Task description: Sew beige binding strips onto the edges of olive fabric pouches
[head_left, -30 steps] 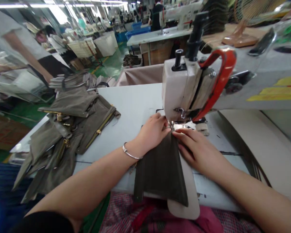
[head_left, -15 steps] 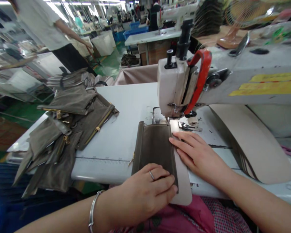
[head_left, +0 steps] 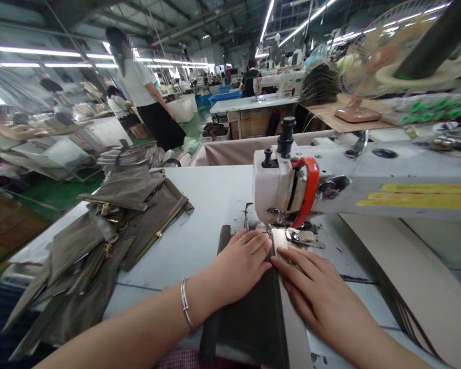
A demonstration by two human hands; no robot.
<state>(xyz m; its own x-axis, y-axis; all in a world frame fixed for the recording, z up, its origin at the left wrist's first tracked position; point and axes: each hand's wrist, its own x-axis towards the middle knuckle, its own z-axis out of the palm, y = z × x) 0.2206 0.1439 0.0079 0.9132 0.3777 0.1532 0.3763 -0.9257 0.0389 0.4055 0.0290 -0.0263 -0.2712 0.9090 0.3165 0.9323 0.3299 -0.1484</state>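
A dark olive fabric panel [head_left: 249, 318] lies over a pale beige sheet [head_left: 293, 328], its far end at the presser foot of the sewing machine [head_left: 275, 192]. Flat on the panel, close to the needle area, rests my left hand [head_left: 240, 264], fingers stretched out and together. My right hand [head_left: 315, 282] lies on the beige sheet, fingertips at the panel's right edge and fingers extended. Neither hand grasps anything. The needle tip is too small to make out.
Olive zippered pieces [head_left: 134, 210] are heaped on the left of the table [head_left: 203, 184]. Large beige sheets [head_left: 403, 266] lie under the machine arm at right. A fan [head_left: 359, 110] stands behind. Several people, one standing [head_left: 142, 92], are farther back.
My left hand has slid forward along the panel from its near end to beside the presser foot. My right hand stays at the panel's edge. The camera view has tilted up.
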